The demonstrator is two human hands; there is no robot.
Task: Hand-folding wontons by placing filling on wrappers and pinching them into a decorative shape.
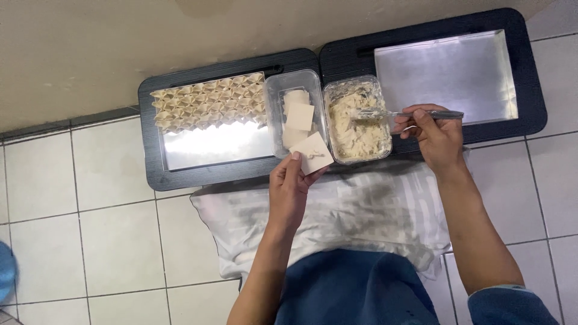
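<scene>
Ideally the right hand (436, 135), gripping the spoon (409, 114), scoops little filling (358, 129) onto the wrapper (313, 153) pinched by the left hand (289, 189).

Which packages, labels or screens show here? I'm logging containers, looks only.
No labels, signs or screens.
Wrapper tub: clear plastic, rectangular, centre, holding pale square sheets.
Filling tub: clear, rectangular, right of it, holding creamy filling; the right hand holds a spoon in it.
Left hand: holds one wrapper.
</scene>
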